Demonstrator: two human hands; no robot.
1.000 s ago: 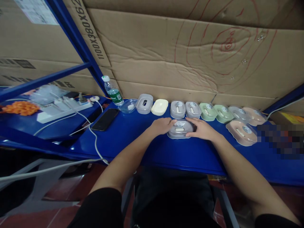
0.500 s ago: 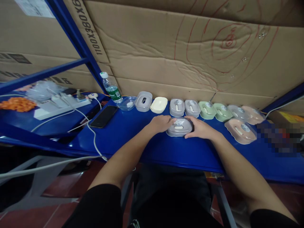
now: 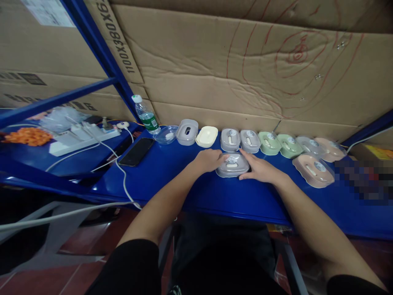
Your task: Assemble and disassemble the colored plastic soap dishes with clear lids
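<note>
A grey plastic box with a clear lid (image 3: 232,167) lies on the blue table in front of me. A round sticker and a white oblong piece show on its lid. My left hand (image 3: 209,160) grips its left end, the thumb pressing on the lid near the sticker. Around the right end is my right hand (image 3: 260,167), its thumb at the near side and its fingers at the far side. Behind it stand two similar grey boxes (image 3: 230,140), then two green boxes (image 3: 269,142). A pink box (image 3: 313,170) lies off to the right.
Along the back are a clear round dish (image 3: 166,134), an uncovered grey piece with a slot (image 3: 187,132), a cream tray (image 3: 206,136) and a water bottle (image 3: 146,114). A phone (image 3: 136,151) lies at left, near a white cable (image 3: 124,180) and a power strip (image 3: 84,140).
The view has shifted slightly. My right hand sits closer against the box's right end; my left hand stays on its left end.
</note>
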